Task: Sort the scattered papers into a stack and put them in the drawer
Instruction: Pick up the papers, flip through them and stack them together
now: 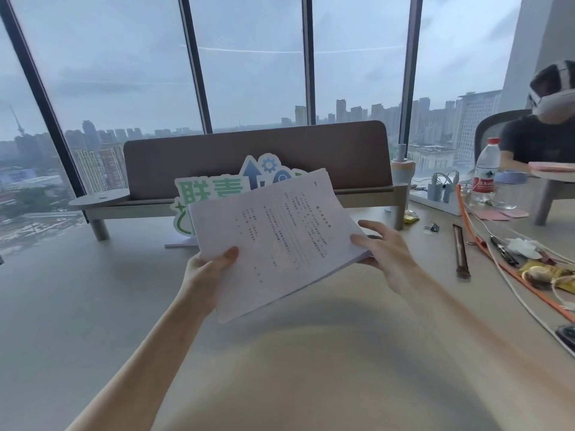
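papers (273, 241) sit gathered above the desk (93, 306), left hand (207, 270) thumb pinching one corner, right hand (384, 248) fingers curled round the opposite edge; best tap edges flush before seeking the drawer.

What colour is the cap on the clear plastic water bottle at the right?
Red, on the clear plastic water bottle; seen in the head view.

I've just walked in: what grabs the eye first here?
A stack of papers held up above the desk, the left hand gripping its near corner and the right hand its right edge. Behind it stands a green and blue sign, with a grey city skyline beyond the big windows.
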